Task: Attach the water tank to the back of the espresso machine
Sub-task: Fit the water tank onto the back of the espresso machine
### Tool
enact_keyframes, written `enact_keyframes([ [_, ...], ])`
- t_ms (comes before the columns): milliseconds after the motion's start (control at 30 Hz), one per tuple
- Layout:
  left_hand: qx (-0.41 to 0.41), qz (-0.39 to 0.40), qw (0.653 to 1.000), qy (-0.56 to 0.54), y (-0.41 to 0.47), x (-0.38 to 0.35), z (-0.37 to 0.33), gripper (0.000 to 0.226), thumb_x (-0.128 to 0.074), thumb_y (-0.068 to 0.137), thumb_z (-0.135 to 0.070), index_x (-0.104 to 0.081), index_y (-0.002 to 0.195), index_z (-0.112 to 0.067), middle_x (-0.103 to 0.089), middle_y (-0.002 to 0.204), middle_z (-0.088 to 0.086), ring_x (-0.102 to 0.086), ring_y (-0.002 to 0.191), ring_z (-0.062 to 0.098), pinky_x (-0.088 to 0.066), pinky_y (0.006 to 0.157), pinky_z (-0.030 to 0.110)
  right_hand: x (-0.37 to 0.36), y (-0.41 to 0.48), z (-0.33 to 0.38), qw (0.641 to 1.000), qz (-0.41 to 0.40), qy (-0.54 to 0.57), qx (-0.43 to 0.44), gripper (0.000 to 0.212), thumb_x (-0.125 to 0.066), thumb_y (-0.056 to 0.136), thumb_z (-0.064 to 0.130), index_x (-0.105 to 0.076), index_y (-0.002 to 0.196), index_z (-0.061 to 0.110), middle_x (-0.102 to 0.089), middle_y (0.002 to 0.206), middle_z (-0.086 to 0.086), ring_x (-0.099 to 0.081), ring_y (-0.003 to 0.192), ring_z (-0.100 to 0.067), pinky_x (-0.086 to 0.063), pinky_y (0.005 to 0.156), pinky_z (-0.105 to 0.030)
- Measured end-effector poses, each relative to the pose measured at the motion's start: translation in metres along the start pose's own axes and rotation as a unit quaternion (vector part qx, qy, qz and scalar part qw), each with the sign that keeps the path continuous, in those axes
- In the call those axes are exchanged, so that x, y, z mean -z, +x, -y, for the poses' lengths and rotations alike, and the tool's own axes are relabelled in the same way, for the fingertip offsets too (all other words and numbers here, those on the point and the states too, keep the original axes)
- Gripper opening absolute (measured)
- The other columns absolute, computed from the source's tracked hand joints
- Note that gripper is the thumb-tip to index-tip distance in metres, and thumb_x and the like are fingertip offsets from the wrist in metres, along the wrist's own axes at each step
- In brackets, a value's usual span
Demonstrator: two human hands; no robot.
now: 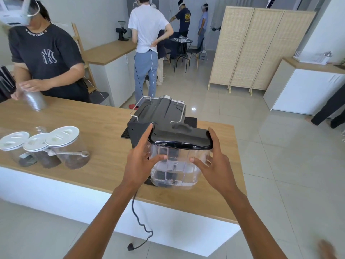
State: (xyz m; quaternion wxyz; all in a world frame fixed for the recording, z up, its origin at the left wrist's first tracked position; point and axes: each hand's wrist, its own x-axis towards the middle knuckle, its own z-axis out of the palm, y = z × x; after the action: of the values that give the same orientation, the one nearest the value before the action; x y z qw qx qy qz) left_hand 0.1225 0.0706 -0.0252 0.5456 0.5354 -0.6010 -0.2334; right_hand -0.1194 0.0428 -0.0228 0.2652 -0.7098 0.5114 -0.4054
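A clear plastic water tank [175,166] with a black lid [182,137] is held against the near, back side of the black espresso machine [160,113] on the wooden counter [89,120]. My left hand [141,159] grips the tank's left side, index finger up along the lid's corner. My right hand [211,161] grips its right side, thumb across the clear front. The machine's front faces away from me. Its lower back is hidden behind the tank.
Three lidded jars of coffee [56,148] stand at the counter's left. A person [44,58] behind the counter handles a grey cup [35,100]. The machine's power cord [139,221] hangs off the near edge. Other people stand further back by a folding screen [257,49].
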Motion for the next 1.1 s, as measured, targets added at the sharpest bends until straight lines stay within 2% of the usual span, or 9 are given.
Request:
enact_keyframes([
  [167, -0.008, 0.008, 1.000, 0.001, 0.017, 0.038, 0.011, 0.100, -0.081, 0.076, -0.032, -0.023, 0.158, -0.033, -0.043, 0.102, -0.001, -0.043, 0.094, 0.016, -0.041, 0.085, 0.031, -0.037, 0.010, 0.021, 1.000, -0.009, 0.002, -0.007, 0.105, -0.077, 0.086, 0.043, -0.003, 0.160, 0.051, -0.065, 0.123, -0.025, -0.067, 0.105, -0.039, -0.056, 0.091, -0.055],
  [300, -0.016, 0.011, 1.000, -0.007, 0.031, 0.057, 0.029, 0.098, -0.077, 0.076, -0.041, -0.024, 0.158, -0.031, -0.050, 0.094, 0.005, -0.039, 0.092, 0.018, -0.039, 0.080, 0.033, -0.064, 0.017, 0.037, 1.000, -0.023, 0.018, -0.008, 0.106, -0.077, 0.088, 0.039, -0.002, 0.161, 0.049, -0.054, 0.143, 0.030, -0.064, 0.120, -0.007, -0.049, 0.106, -0.032],
  [400, -0.018, 0.015, 1.000, -0.003, 0.040, 0.065, 0.040, 0.099, -0.075, 0.075, -0.049, -0.023, 0.158, -0.033, -0.043, 0.099, -0.001, -0.037, 0.090, 0.018, -0.036, 0.079, 0.033, -0.078, 0.022, 0.042, 0.999, -0.032, 0.025, -0.010, 0.105, -0.076, 0.089, 0.039, -0.001, 0.162, 0.045, -0.049, 0.153, 0.021, -0.056, 0.133, -0.008, -0.044, 0.107, -0.026],
  [567, -0.032, 0.011, 0.999, -0.018, 0.051, 0.072, 0.054, 0.099, -0.077, 0.075, -0.045, -0.024, 0.158, -0.034, -0.060, 0.126, -0.015, -0.053, 0.095, 0.002, -0.044, 0.089, 0.017, -0.095, 0.030, 0.050, 0.999, -0.048, 0.003, -0.008, 0.106, -0.074, 0.091, 0.036, 0.003, 0.163, 0.043, -0.045, 0.157, 0.019, -0.052, 0.139, -0.011, -0.040, 0.109, -0.026],
  [667, -0.033, 0.016, 0.999, -0.007, 0.059, 0.075, 0.060, 0.098, -0.078, 0.077, -0.042, -0.023, 0.157, -0.037, -0.051, 0.103, -0.007, -0.049, 0.088, 0.013, -0.045, 0.084, 0.028, -0.101, 0.034, 0.050, 0.998, -0.059, -0.015, -0.005, 0.105, -0.072, 0.092, 0.038, 0.004, 0.163, 0.040, -0.046, 0.157, 0.017, -0.054, 0.137, -0.015, -0.043, 0.110, -0.031],
  [800, -0.038, 0.018, 0.999, -0.017, 0.065, 0.075, 0.064, 0.095, -0.079, 0.079, -0.039, -0.024, 0.156, -0.039, -0.047, 0.099, -0.006, -0.045, 0.085, 0.015, -0.046, 0.081, 0.032, -0.104, 0.037, 0.048, 0.997, -0.070, -0.024, -0.002, 0.101, -0.069, 0.092, 0.045, 0.002, 0.163, 0.042, -0.044, 0.158, 0.016, -0.054, 0.138, -0.018, -0.044, 0.110, -0.034],
  [933, -0.041, 0.011, 0.999, -0.001, 0.064, 0.075, 0.069, 0.093, -0.079, 0.079, -0.039, -0.026, 0.156, -0.039, -0.060, 0.089, 0.002, -0.055, 0.069, 0.025, -0.058, 0.077, 0.045, -0.108, 0.037, 0.045, 0.997, -0.074, -0.020, -0.005, 0.101, -0.072, 0.091, 0.041, -0.001, 0.164, 0.041, -0.045, 0.158, 0.016, -0.053, 0.139, -0.017, -0.044, 0.112, -0.037],
  [1000, -0.047, 0.008, 0.999, -0.012, 0.062, 0.074, 0.074, 0.093, -0.079, 0.078, -0.039, -0.028, 0.156, -0.037, -0.067, 0.091, 0.002, -0.052, 0.069, 0.017, -0.056, 0.072, 0.036, -0.109, 0.036, 0.043, 0.997, -0.072, -0.020, -0.008, 0.101, -0.073, 0.091, 0.038, -0.003, 0.164, 0.040, -0.044, 0.159, 0.015, -0.052, 0.139, -0.016, -0.044, 0.113, -0.038],
  [1100, -0.039, 0.007, 0.999, -0.016, 0.059, 0.071, 0.082, 0.092, -0.080, 0.079, -0.035, -0.029, 0.156, -0.034, -0.048, 0.096, -0.005, -0.045, 0.084, 0.014, -0.045, 0.079, 0.027, -0.112, 0.035, 0.041, 0.997, -0.072, -0.023, -0.015, 0.100, -0.072, 0.092, 0.037, -0.003, 0.164, 0.040, -0.043, 0.160, 0.014, -0.053, 0.139, -0.016, -0.045, 0.114, -0.040],
])
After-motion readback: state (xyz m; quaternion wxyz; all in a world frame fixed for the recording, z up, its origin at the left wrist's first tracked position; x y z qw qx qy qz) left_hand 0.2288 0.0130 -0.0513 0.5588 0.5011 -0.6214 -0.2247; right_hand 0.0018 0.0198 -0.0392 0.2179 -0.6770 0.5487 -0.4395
